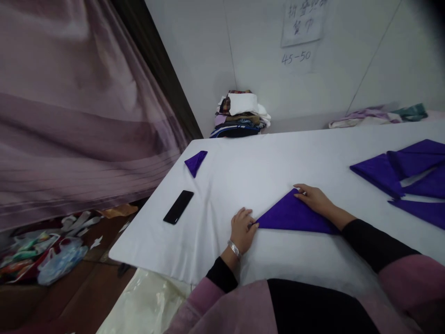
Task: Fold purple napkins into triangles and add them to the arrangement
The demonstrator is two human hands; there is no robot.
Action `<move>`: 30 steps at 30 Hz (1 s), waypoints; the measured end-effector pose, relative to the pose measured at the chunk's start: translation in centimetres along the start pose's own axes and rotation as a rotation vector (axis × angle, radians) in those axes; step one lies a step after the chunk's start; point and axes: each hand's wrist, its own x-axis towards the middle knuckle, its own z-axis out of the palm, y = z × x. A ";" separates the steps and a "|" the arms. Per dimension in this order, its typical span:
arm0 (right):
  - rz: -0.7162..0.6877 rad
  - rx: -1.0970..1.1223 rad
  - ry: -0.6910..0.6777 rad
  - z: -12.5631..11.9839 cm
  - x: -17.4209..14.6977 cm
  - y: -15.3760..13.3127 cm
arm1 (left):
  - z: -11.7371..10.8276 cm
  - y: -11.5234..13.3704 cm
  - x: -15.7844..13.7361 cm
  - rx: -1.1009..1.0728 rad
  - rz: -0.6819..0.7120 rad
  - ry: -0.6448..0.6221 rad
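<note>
a white-covered table bears a black phone, a purple cloth triangle and other folded purple cloths.

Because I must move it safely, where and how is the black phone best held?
Probably grip the phone across its middle by both long edges, the left hand coming from above: it lies flat on the table, uncovered, and its narrow shape suits a pinch.

The right hand hides part of the purple triangle, and the top edge crops the paper sign.
</note>
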 end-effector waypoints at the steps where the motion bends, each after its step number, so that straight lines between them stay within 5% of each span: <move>1: -0.003 -0.003 -0.007 0.0 0.0 0.0 | 0.0 0.0 -0.1 0.020 0.015 -0.016; 30: -0.033 -0.225 -0.076 -0.2 0.6 0.6 | -0.3 -0.9 -0.2 0.085 0.127 -0.071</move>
